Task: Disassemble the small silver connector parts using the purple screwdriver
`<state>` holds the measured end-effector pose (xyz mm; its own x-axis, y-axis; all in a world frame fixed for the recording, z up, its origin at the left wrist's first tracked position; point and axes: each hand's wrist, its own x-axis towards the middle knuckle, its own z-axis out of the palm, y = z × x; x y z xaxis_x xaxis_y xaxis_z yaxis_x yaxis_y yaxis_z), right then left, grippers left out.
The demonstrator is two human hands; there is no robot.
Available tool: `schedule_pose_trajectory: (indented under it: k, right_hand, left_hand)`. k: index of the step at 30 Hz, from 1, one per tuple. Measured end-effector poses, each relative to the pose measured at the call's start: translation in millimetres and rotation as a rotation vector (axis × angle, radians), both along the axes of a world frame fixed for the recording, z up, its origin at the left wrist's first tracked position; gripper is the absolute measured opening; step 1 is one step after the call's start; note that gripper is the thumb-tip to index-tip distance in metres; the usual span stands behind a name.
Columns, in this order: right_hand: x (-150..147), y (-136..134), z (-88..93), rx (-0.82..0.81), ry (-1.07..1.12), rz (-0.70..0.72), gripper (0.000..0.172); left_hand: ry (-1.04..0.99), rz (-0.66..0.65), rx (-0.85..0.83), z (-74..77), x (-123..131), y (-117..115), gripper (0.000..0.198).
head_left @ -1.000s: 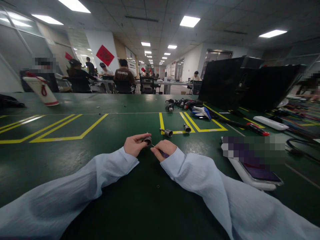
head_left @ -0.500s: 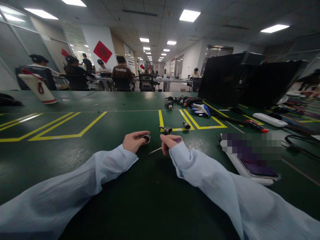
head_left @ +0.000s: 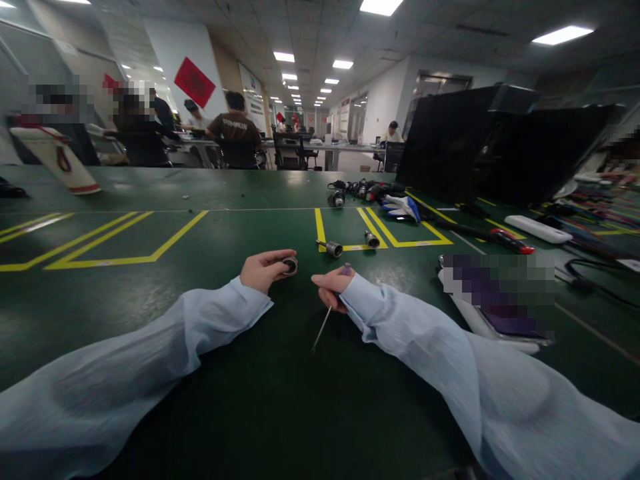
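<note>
My left hand (head_left: 261, 270) rests on the green table (head_left: 150, 293) and pinches a small round metal connector (head_left: 289, 265) between thumb and fingers. My right hand (head_left: 331, 285) is closed round a thin screwdriver (head_left: 323, 327) with a purple handle; its metal shaft points down toward me and the tip touches the table. The two hands are a short gap apart. Both arms wear pale blue sleeves.
Two more metal connectors (head_left: 332, 249) (head_left: 371, 239) lie just beyond my hands on yellow floor-tape lines. A pile of connectors and a blue-white glove (head_left: 401, 208) lie farther back. A phone (head_left: 495, 313), red-handled tool (head_left: 505, 240), white bar and black monitors (head_left: 450, 150) fill the right. People sit at far tables.
My right hand has pulled the screwdriver away from the connector and swung its shaft down toward me. My left hand has kept hold of the connector. The camera has tilted slightly down.
</note>
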<state>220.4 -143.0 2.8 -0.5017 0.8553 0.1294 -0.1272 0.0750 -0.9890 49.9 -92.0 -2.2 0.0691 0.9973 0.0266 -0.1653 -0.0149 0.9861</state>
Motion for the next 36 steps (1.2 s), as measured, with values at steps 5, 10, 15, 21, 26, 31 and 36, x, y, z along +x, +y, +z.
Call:
schedule_pose_trajectory:
  k: [5,10,15,21,26,31,36]
  right_hand:
    - [-0.5,-4.5,5.0,0.004,-0.102,-0.003,0.050]
    - [-8.3,-20.5,25.0,0.007,-0.263,-0.039,0.047]
    - [-18.0,-33.8,28.8,0.001,-0.267,-0.105,0.045]
    - [-14.1,-19.6,7.3,-0.091,0.117,-0.111,0.047]
    - [-5.9,-5.9,5.5,0.021,0.229,-0.396,0.041]
    - [-10.9,-3.6,2.2,0.338,0.030,-0.657,0.033]
    - [-16.1,-2.3,-2.7,0.617,-0.141,-0.707,0.030]
  left_hand:
    - [-0.020,0.000,-0.009,1.5,1.0,-1.8,0.031]
    - [0.021,0.014,-0.012,0.5,0.0,-1.1,0.036]
    - [0.057,0.030,-0.010,-4.1,-1.6,3.1,0.043]
    - [-0.034,0.072,0.002,-1.1,0.6,3.3,0.042]
    - [-0.056,0.022,0.033,3.3,-1.3,-1.2,0.033]
    - [-0.038,0.041,0.017,4.7,-2.0,-3.5,0.035]
    - [0.047,0.026,0.037,3.9,-0.5,-3.5,0.040]
